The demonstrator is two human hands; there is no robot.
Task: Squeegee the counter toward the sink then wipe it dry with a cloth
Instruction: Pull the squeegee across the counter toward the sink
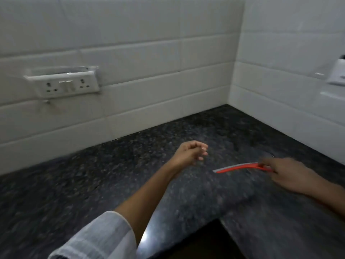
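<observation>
A red squeegee (237, 168) with a grey rubber edge lies low over the dark speckled granite counter (93, 184), blade pointing left. My right hand (287, 174) grips its handle at the right end. My left hand (192, 152) hovers over the counter just left of the blade, fingers loosely curled and holding nothing. No sink or cloth is in view. The picture is blurred by motion.
White tiled walls meet in a corner (233, 81) behind the counter. A double socket plate with a small shelf (67, 85) sits on the left wall. A white fixture (337, 75) juts from the right wall. The counter's inner edge (214, 221) drops off at the bottom.
</observation>
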